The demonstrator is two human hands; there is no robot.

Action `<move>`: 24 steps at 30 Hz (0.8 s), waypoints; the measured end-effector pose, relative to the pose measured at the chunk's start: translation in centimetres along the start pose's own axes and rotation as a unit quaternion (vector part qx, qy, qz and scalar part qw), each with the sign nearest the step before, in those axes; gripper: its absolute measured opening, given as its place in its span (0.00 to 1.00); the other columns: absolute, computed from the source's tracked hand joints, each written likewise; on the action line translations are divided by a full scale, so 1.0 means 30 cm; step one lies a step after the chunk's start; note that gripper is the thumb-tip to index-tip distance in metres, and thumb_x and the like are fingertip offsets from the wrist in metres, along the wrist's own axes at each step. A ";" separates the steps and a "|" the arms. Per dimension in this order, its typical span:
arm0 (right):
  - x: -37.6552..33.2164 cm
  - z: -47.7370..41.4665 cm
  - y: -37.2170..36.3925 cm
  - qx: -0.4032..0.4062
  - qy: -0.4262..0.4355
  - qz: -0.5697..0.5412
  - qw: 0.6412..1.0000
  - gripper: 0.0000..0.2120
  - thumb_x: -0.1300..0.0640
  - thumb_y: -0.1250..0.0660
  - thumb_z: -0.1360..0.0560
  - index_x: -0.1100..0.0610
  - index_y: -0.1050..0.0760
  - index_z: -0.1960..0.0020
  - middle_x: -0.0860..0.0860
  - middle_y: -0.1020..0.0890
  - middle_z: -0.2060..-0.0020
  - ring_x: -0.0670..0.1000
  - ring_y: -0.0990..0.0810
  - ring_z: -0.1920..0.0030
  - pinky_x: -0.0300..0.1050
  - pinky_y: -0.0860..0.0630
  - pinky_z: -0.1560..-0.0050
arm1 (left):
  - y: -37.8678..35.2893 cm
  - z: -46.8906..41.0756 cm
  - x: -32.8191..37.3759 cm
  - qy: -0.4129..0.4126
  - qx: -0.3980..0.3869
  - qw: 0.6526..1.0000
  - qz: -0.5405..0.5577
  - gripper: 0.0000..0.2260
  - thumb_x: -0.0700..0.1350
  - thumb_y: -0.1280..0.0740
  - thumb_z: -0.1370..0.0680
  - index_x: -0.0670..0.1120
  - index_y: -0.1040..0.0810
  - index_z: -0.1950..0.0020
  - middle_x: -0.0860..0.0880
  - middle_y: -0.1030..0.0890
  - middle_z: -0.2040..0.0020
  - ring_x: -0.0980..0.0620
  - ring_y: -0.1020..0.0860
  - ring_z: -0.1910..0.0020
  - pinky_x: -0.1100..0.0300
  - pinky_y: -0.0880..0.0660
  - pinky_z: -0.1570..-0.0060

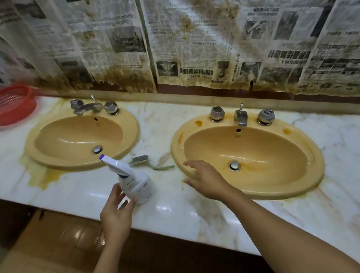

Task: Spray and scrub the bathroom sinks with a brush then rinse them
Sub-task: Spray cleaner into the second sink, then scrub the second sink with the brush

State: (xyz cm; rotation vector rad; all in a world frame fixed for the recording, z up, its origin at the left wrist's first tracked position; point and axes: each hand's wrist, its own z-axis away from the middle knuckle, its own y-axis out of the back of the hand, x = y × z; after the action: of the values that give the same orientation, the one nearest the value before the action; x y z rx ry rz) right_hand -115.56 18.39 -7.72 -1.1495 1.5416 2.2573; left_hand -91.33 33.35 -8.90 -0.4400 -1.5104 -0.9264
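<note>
The left hand (pixel 115 211) grips the neck of a white plastic spray bottle (pixel 136 186), tilted, its blue-tipped nozzle towards the left yellow oval sink (pixel 68 137); the right hand (pixel 206 180) is open, fingers spread, over the near-left rim of the right yellow oval sink (pixel 261 152); a green-handled scrubbing brush (pixel 141 159) lies on the stained white marble counter (pixel 201 215) between the sinks.

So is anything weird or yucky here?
Yes. Newspaper sheets cover the wall, brown-stained and ragged along their bottom edge. A yellow stain spreads over the marble countertop in front of the left sink, and orange spots mark the right sink on its rim.
</note>
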 end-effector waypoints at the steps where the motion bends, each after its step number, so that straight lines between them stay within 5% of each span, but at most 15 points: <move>1: -0.007 -0.026 -0.022 -0.004 0.007 0.018 1.000 0.26 0.47 0.32 0.20 0.46 0.33 0.24 0.50 0.27 0.31 0.54 0.31 0.30 0.47 0.33 0.32 | 0.002 0.001 -0.006 0.001 0.002 1.000 0.009 0.23 0.37 0.26 0.23 0.56 0.22 0.31 0.61 0.18 0.37 0.58 0.20 0.37 0.58 0.24 0.38; 10: -0.113 -0.290 -0.177 -0.019 0.059 0.271 0.960 0.21 0.56 0.40 0.18 0.46 0.31 0.25 0.53 0.26 0.33 0.58 0.31 0.34 0.55 0.34 0.34 | -0.003 -0.031 -0.052 0.005 -0.032 0.999 -0.021 0.19 0.40 0.27 0.21 0.63 0.23 0.37 0.66 0.19 0.41 0.61 0.21 0.38 0.62 0.24 0.42; 14: -0.117 -0.309 -0.191 -0.026 0.082 0.365 0.927 0.20 0.61 0.40 0.21 0.48 0.25 0.32 0.53 0.24 0.39 0.57 0.30 0.36 0.54 0.36 0.38 | 0.004 0.012 -0.123 0.041 -0.047 0.990 -0.124 0.22 0.45 0.25 0.23 0.53 0.23 0.30 0.60 0.20 0.37 0.57 0.22 0.38 0.53 0.24 0.35; 20: -0.057 -0.239 -0.161 0.041 0.081 0.291 0.952 0.08 0.62 0.37 0.23 0.53 0.21 0.52 0.51 0.21 0.54 0.56 0.25 0.48 0.49 0.40 0.52 | -0.071 0.123 -0.102 -0.038 0.005 0.977 -0.208 0.12 0.40 0.24 0.23 0.51 0.22 0.44 0.56 0.25 0.45 0.63 0.25 0.49 0.67 0.27 0.41; 24: -0.012 -0.157 -0.058 0.071 0.046 0.188 0.979 0.08 0.57 0.36 0.21 0.54 0.21 0.57 0.50 0.22 0.62 0.56 0.24 0.57 0.49 0.32 0.56 | -0.135 0.164 -0.103 -0.128 -0.059 0.964 -0.224 0.10 0.37 0.27 0.22 0.49 0.21 0.45 0.56 0.24 0.46 0.67 0.25 0.44 0.80 0.34 0.46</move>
State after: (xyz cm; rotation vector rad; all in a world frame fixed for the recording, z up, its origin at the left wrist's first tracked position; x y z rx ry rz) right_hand -112.07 15.24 -9.51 -1.0066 2.0727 2.2887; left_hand -96.96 35.38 -12.68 -0.3139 -1.8389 -1.3591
